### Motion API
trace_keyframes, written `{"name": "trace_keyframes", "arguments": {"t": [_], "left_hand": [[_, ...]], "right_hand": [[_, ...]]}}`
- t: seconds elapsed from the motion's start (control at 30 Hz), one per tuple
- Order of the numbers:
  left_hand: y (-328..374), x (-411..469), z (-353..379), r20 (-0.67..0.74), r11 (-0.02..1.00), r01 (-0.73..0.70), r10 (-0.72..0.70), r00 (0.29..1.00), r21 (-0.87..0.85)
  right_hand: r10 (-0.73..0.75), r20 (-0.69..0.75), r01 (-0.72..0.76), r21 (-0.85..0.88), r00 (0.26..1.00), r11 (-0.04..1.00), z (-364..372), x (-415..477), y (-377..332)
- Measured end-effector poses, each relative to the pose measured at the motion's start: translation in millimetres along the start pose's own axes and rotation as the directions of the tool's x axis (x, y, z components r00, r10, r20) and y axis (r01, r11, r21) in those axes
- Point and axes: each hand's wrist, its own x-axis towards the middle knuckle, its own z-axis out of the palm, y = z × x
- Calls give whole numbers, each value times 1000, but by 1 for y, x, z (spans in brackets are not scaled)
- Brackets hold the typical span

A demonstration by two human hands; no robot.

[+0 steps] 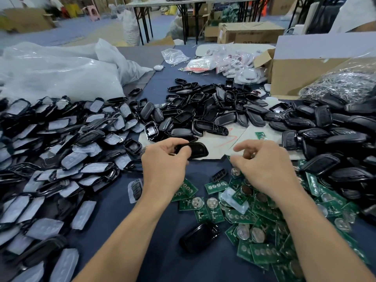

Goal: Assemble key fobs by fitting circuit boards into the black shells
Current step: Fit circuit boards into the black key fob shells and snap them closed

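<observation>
My left hand (165, 159) grips a black shell (196, 150) by its near end, just above the table's middle. A little to the right, my right hand (262, 161) hovers over the heap of green circuit boards (262, 218), fingers curled, thumb and forefinger close together; whether they pinch anything I cannot tell. A heap of empty black shells (205, 110) lies beyond both hands. One black shell (200, 237) lies alone on the blue cloth between my forearms.
Fobs with white film-covered faces (50, 159) pile up on the left. Black fob halves (335, 139) crowd the right. A cardboard box (301, 74), clear plastic bags (61, 70) and a bag of metal parts (341, 82) stand behind. A single green board (260, 135) lies on the cardboard sheet.
</observation>
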Motion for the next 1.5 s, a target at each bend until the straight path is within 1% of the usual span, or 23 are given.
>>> {"name": "trace_keyframes", "arguments": {"t": [0.07, 0.1, 0.17, 0.23, 0.33, 0.47, 0.53, 0.63, 0.67, 0.77, 0.8, 0.9, 0.93, 0.97, 1.03, 1.07, 1.17, 1.23, 1.27, 1.33, 1.43, 1.47, 1.5], "left_hand": [[-1, 0, 1, 17, 999, 25, -25, 1000, -21], [-2, 1, 0, 22, 999, 39, -38, 999, -33], [-3, 3, -1, 27, 998, 49, -48, 999, -45], [-3, 4, -2, 28, 997, 50, -49, 998, -51], [-2, 6, -2, 36, 990, 87, -83, 996, -111], [-2, 5, 0, 72, 982, 112, -102, 992, -154], [-1, 4, 0, 86, 983, 102, -89, 992, -155], [-1, 2, -1, 101, 984, 98, -83, 991, -148], [-1, 2, -1, 104, 984, 99, -84, 991, -147], [-1, 1, -3, 104, 983, 105, -90, 990, -147], [-1, 1, -4, 104, 983, 106, -91, 990, -148], [-1, 3, -5, 103, 983, 103, -87, 991, -153], [-1, 3, -4, 106, 983, 104, -89, 990, -151], [-1, 3, -4, 110, 983, 107, -90, 990, -152], [0, 4, -3, 115, 982, 112, -95, 989, -153], [0, 4, -3, 115, 982, 115, -98, 989, -153], [0, 6, -3, 109, 982, 119, -103, 989, -150], [-1, 6, -4, 110, 982, 120, -104, 989, -148], [-1, 7, -4, 111, 981, 121, -105, 988, -149], [-2, 8, -4, 115, 980, 124, -107, 988, -154], [-2, 9, -3, 141, 975, 142, -118, 983, -172], [-2, 9, -3, 157, 972, 150, -123, 980, -180], [-2, 9, -2, 175, 970, 157, -124, 977, -187]], "right_hand": [[-56, 86, 70, -169, 995, 983, 3, 0, -1], [-73, 75, 87, -218, 995, 972, 5, -1, -2], [-90, -46, 76, -255, 995, 964, 6, -3, -4], [-73, -153, 23, -310, 986, 950, 7, -6, -5], [-77, -153, 9, -408, 985, 913, 12, -12, -9], [-57, -126, -6, -453, 990, 891, 21, -19, -24], [-56, -94, 3, -491, 994, 871, 21, -21, -27], [-135, 41, 131, -625, 990, 769, 17, -30, -24], [-130, 84, 154, -641, 988, 752, 16, -34, -22], [-16, 153, 108, -619, 988, 778, 13, -35, -24], [-11, 166, 114, -628, 986, 770, 12, -34, -24], [-144, 233, 265, -661, 962, 702, 8, -33, -23], [-172, 231, 282, -636, 958, 719, 7, -32, -23], [-172, 201, 259, -576, 964, 775, 7, -31, -24], [-159, 132, 199, -389, 978, 900, 7, -27, -27], [-156, 133, 192, -330, 979, 924, 8, -26, -29], [-170, 197, 222, -288, 966, 932, 11, -24, -27], [-160, 220, 214, -251, 962, 944, 11, -22, -23], [-134, 226, 176, -180, 965, 968, 10, -21, -22], [-77, 231, 61, 73, 970, 995, 9, -18, -21], [5, 128, -57, 405, 992, 912, 7, -17, -23], [28, 102, -71, 450, 994, 890, 6, -16, -23], [29, 95, -68, 438, 995, 897, 6, -16, -23]]}}
